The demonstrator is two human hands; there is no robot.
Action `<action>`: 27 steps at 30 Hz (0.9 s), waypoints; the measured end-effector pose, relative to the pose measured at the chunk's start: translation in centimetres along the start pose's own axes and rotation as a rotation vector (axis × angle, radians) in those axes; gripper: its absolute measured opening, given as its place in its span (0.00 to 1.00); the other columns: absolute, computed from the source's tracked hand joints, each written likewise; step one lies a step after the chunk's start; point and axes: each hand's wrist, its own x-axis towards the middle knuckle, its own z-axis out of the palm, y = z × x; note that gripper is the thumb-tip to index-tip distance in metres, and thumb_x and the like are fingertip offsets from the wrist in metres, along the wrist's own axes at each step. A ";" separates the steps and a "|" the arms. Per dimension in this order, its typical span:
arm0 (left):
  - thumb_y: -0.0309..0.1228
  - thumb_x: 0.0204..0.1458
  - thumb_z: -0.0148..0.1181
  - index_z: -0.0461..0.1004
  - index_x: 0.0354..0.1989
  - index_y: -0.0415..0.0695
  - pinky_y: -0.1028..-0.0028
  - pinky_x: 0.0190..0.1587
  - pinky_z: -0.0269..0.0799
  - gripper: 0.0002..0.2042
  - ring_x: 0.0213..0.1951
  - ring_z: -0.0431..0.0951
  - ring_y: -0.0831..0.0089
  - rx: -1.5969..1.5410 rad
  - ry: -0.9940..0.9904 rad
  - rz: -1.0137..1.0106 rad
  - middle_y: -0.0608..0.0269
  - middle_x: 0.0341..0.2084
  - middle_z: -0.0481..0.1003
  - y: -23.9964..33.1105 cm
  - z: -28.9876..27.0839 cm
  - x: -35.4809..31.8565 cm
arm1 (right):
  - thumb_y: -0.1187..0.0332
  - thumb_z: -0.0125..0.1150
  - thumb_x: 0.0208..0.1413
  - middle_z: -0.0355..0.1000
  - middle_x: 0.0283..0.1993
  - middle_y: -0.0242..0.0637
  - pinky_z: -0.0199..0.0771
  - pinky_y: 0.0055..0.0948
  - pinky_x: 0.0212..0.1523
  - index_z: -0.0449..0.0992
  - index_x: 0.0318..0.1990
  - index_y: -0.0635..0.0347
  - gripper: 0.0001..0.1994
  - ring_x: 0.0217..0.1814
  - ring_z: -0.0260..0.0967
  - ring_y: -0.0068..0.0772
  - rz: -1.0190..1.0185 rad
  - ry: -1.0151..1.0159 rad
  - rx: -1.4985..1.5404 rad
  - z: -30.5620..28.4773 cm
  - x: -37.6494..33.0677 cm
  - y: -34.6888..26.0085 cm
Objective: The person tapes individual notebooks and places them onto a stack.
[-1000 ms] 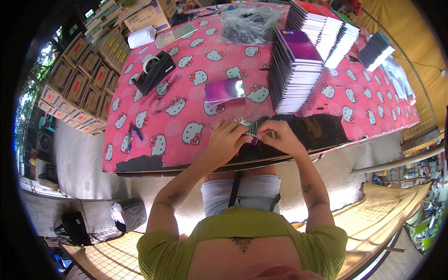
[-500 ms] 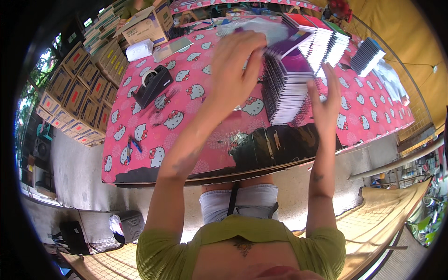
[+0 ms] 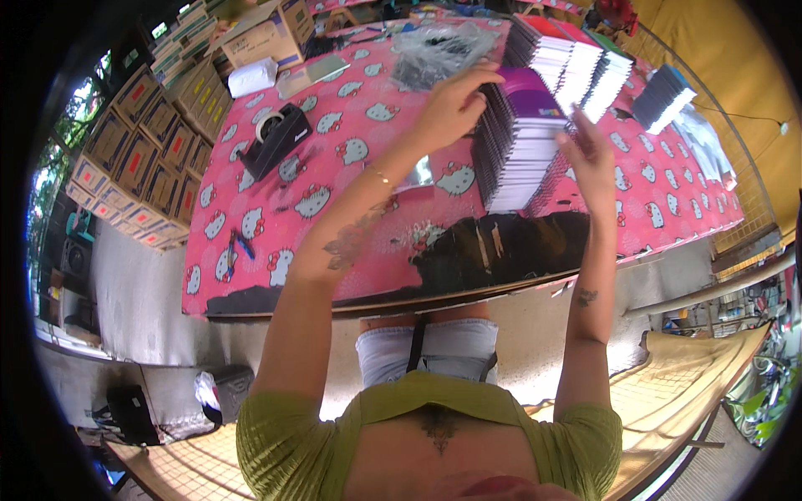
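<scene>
Bent fingers of the left hand (image 3: 455, 108) are laid at the far left corner of the top purple cover (image 3: 528, 90), though whether an edge is pinched there cannot be told, the fingertips being small and blurred; the right hand (image 3: 593, 163) is held empty, thumb and fingers parted, just beside the near right corner. Beneath both hands, a large table (image 3: 342, 242) is covered with pink cloth printed with cat faces, and its near edge is patched with black. Between the hands, right of the left one and left of the right one, a tall stack of purple spiral notebooks (image 3: 520, 171) is set on the table; its long axis is carried upward, with dark coils shown along its left side. By touch, the left hand is placed nearer to it than the right. Behind the stack, notebooks with red and green covers (image 3: 576, 67) are lined up, and to their left a clear plastic bag (image 3: 443, 54) is laid. Farther left, a black tape dispenser (image 3: 280, 138) is seen, and nearer the front edge, a slim blue item (image 3: 243, 245).
</scene>
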 end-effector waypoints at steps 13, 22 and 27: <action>0.25 0.50 0.61 0.74 0.50 0.41 0.55 0.57 0.68 0.17 0.47 0.76 0.54 0.722 -0.299 -0.159 0.54 0.42 0.76 1.3 -5.6 -17.7 | 0.76 0.68 0.52 0.76 0.49 0.45 0.71 0.32 0.55 0.74 0.55 0.62 0.21 0.51 0.74 0.41 -0.140 -0.183 0.138 8.6 -12.6 -3.6; 0.23 0.56 0.57 0.67 0.63 0.42 0.56 0.68 0.53 0.24 0.68 0.60 0.50 0.222 0.108 -0.544 0.43 0.64 0.62 7.3 -0.9 -23.3 | 0.79 0.67 0.54 0.74 0.46 0.36 0.71 0.22 0.48 0.71 0.53 0.63 0.19 0.46 0.70 0.22 0.354 -0.316 0.528 14.4 -18.6 2.0; 0.26 0.58 0.57 0.70 0.62 0.45 0.56 0.66 0.58 0.21 0.64 0.63 0.45 0.338 0.124 -0.621 0.45 0.61 0.67 2.5 -7.1 -23.5 | 0.78 0.67 0.56 0.77 0.43 0.33 0.70 0.23 0.49 0.76 0.43 0.64 0.09 0.44 0.71 0.21 0.410 -0.329 0.569 13.0 -17.8 2.2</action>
